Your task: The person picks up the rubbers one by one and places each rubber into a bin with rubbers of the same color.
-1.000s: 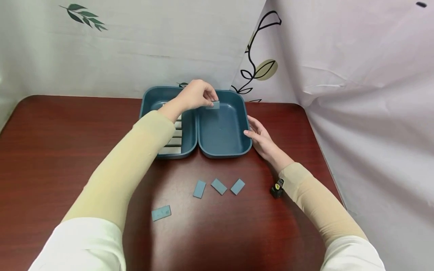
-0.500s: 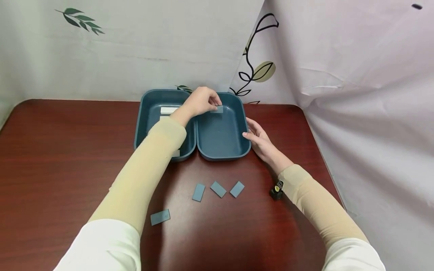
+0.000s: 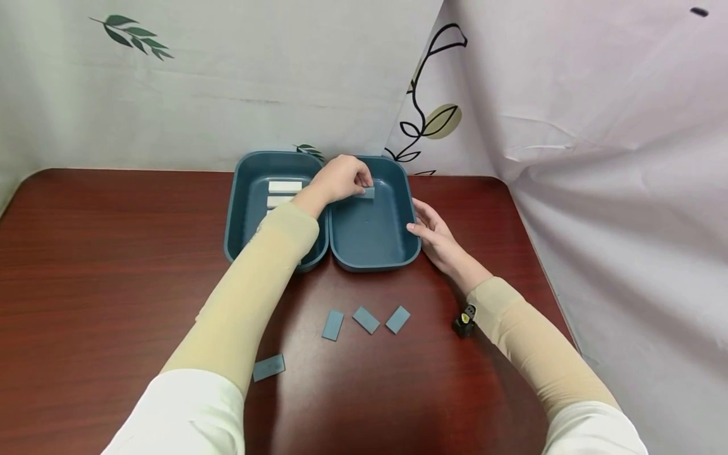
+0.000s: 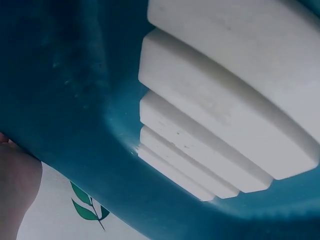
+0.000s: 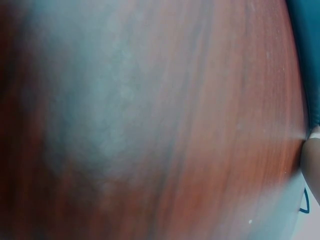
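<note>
My left hand (image 3: 343, 177) is over the right-hand blue tray (image 3: 372, 237), pinching a small grey-blue rectangular tile (image 3: 367, 193) between thumb and fingertips near the tray's back left part. At the right side my right hand (image 3: 438, 237) grips that tray, thumb at the rim and fingers along the outer wall. Left of it, side by side, stands a second blue tray (image 3: 241, 202) with several white blocks (image 3: 284, 187) in a row, partly hidden under my left forearm. The left wrist view shows these white blocks (image 4: 200, 115) close up.
Three grey-blue tiles (image 3: 366, 320) lie in front of the trays on the reddish-brown table (image 3: 114, 265). Another tile (image 3: 268, 367) lies nearer, beside my left sleeve. A small black object (image 3: 464, 321) is at my right wrist. White printed cloth (image 3: 227, 82) hangs behind the table.
My left hand, holding the tile, has shifted slightly right and toward me over the right-hand tray. The left forearm swung right, uncovering the far white blocks. My right hand keeps its hold.
</note>
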Demonstrator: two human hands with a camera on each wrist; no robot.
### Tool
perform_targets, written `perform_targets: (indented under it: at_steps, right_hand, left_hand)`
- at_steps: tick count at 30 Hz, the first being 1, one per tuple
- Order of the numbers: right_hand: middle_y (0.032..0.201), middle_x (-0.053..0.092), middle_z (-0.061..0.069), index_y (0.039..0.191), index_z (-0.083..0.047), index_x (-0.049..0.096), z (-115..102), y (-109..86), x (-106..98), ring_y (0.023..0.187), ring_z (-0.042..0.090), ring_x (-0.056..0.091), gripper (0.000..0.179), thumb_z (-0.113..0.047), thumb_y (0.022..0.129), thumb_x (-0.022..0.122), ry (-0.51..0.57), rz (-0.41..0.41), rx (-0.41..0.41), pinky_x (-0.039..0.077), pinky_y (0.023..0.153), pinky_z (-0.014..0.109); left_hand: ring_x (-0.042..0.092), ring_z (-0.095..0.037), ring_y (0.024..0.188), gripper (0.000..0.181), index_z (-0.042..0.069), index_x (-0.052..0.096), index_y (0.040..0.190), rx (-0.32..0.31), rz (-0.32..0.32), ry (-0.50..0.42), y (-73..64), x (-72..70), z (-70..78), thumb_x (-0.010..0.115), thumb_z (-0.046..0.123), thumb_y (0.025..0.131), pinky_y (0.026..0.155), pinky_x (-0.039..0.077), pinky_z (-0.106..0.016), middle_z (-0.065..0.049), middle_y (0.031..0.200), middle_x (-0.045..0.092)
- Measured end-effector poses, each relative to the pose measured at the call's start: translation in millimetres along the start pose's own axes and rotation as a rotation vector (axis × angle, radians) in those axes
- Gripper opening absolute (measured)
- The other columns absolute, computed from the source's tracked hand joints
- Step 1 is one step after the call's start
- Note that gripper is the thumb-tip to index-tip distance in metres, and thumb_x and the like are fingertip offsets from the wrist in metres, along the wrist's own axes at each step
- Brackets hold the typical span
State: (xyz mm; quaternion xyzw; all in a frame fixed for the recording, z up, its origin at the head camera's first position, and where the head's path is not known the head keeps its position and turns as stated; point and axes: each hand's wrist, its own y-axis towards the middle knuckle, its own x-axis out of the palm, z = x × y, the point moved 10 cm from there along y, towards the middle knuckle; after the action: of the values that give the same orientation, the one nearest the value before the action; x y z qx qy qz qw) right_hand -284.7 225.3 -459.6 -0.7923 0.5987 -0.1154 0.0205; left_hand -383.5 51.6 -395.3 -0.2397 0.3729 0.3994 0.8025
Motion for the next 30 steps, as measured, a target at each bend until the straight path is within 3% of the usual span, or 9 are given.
perform_targets:
  at_steps: [13,30]
  right_hand:
    - [0.171,0.029,0.014,0.168,-0.008,0.026,1.0,1.2,-0.7,0.135,0.010,0.049,0.069,0.004,0.104,0.049,0.018,0.009,-0.008,0.052,0.101,0.018]
    - [0.172,0.027,0.014,0.168,-0.007,0.025,-0.7,-0.8,0.1,0.142,0.014,0.044,0.068,0.004,0.106,0.048,0.003,0.021,0.010,0.051,0.101,0.017]
  left_hand:
    - [0.072,-0.027,0.111,0.019,0.004,0.079,0.115,0.041,-0.056,0.060,7.4,3.7,4.0,0.073,-0.001,0.098,0.100,0.058,-0.040,-0.013,0.119,0.077]
    - [0.070,-0.027,0.114,0.022,0.006,0.079,0.119,0.036,-0.069,0.126,8.5,8.6,3.3,0.068,-0.001,0.100,0.102,0.057,-0.042,-0.012,0.124,0.076]
